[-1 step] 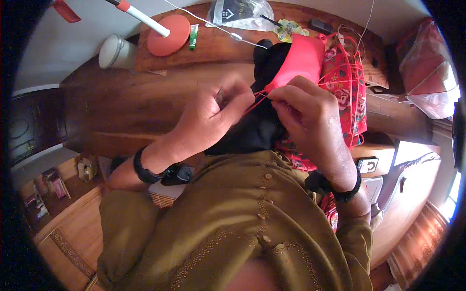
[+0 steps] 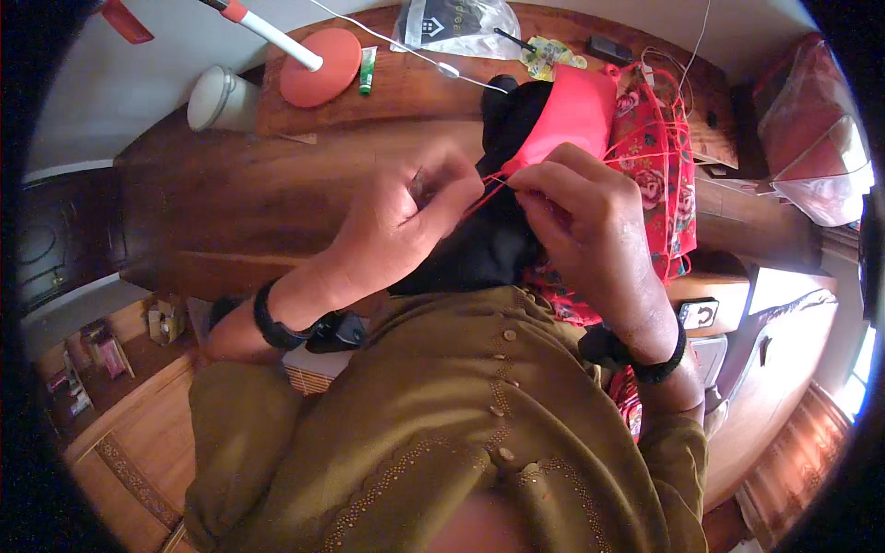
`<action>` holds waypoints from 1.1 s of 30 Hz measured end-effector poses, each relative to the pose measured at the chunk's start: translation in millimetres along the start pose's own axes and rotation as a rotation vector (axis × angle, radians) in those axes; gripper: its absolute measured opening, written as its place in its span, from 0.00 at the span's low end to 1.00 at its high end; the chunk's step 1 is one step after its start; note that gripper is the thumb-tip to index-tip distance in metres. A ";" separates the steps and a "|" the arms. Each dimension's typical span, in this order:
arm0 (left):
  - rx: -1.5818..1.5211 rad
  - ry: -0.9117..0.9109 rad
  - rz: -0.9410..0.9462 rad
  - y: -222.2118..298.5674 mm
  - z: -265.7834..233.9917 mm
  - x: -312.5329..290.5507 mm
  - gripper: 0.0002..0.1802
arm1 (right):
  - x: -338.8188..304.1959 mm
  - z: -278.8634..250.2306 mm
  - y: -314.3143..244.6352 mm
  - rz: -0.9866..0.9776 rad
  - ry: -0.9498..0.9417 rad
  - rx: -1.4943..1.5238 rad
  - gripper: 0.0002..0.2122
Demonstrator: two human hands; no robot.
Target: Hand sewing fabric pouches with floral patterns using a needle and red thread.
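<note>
Thin red cord runs between my two hands, close to the gathered corner of a bright pink-red cloth. My left hand is closed, pinching the cord; its fingertips are slightly blurred. On the other side my right hand pinches the cord right at the cloth's corner, its fingertips partly hidden. Under both hands lies black fabric, spread over my lap and the table edge. Red floral fabric with loose red cords hangs to the right, partly behind my right hand.
On the wooden table stand a lamp with a round red base, a green tube, a clear plastic bag and a dark remote-like object. A white bucket is at left. A phone lies at right.
</note>
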State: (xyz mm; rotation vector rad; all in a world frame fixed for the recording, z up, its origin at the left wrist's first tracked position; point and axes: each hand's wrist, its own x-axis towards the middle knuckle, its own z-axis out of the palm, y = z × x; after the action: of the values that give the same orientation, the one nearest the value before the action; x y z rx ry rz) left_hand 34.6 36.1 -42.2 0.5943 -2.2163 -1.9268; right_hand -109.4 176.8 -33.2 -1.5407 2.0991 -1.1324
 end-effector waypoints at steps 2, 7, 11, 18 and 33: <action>0.009 0.016 0.031 -1.0 1.4 -0.3 0.06 | 0.9 -0.3 -0.8 0.006 -0.011 -0.007 0.03; 0.031 0.034 0.054 -2.5 1.5 -0.3 0.06 | 0.4 0.3 -3.2 0.019 -0.019 -0.012 0.03; 0.042 0.041 0.037 4.5 2.8 -0.3 0.04 | 0.7 2.5 -2.9 -0.005 -0.004 -0.051 0.02; 0.017 0.064 0.027 3.8 9.1 -5.4 0.03 | 2.6 3.7 -11.1 0.050 0.049 0.010 0.08; -0.032 0.031 -0.048 0.6 15.8 -4.0 0.07 | 4.2 6.5 22.2 0.125 -0.144 0.731 0.06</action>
State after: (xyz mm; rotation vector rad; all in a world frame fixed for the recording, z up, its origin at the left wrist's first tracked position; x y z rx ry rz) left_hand 32.5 52.1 -43.6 0.6739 -2.1672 -1.9587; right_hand -121.6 172.8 -52.9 -1.0789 1.4140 -1.4638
